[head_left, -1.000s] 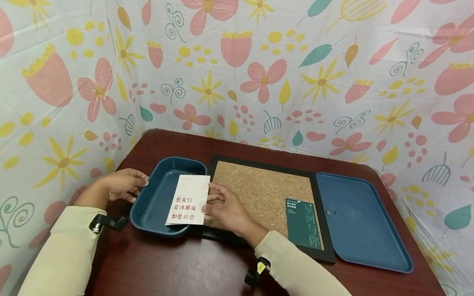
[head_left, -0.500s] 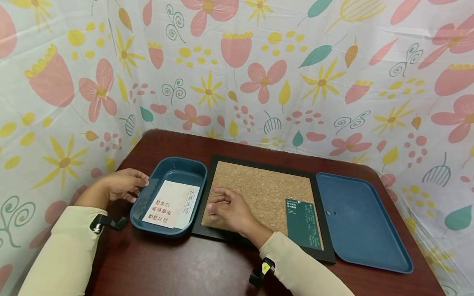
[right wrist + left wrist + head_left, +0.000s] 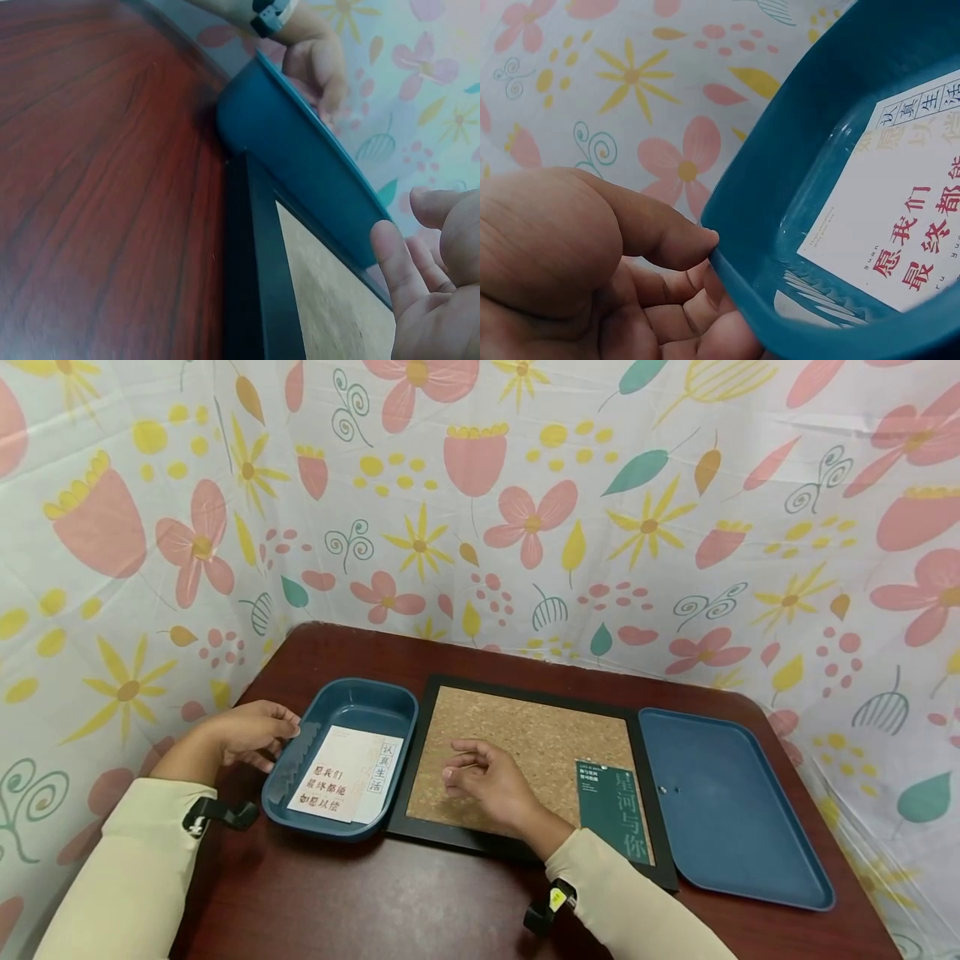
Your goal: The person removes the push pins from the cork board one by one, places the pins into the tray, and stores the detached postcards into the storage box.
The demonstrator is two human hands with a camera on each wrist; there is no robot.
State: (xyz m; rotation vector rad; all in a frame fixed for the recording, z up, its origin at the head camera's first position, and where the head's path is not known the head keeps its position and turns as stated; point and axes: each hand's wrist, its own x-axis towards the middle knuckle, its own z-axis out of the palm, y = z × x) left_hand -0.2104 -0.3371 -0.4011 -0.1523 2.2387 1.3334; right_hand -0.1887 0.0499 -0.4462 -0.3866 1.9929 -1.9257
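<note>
At the left of the head view my left hand (image 3: 253, 734) pinches the rim of a deep blue tray (image 3: 341, 835). In the left wrist view the thumb (image 3: 690, 241) lies on the tray's edge and the other fingers curl beneath it. Inside lie a white card with red Chinese characters (image 3: 327, 774) and, partly under it, a white card with blue boxed characters (image 3: 380, 777). Above a black-framed cork board (image 3: 525, 718) hovers my right hand (image 3: 491, 781), holding nothing, its fingers loosely bent. A dark green card (image 3: 611, 810) lies at the board's right side.
A flat blue tray (image 3: 738, 810) lies at the board's right edge on the reddish-brown wooden table (image 3: 375, 893). Flower-printed cloth (image 3: 540, 460) hangs behind and to the left of the table.
My right hand has let go of the white card with red characters, which now lies in the deep tray, and moved right over the cork board. My left hand stays on the rim.
</note>
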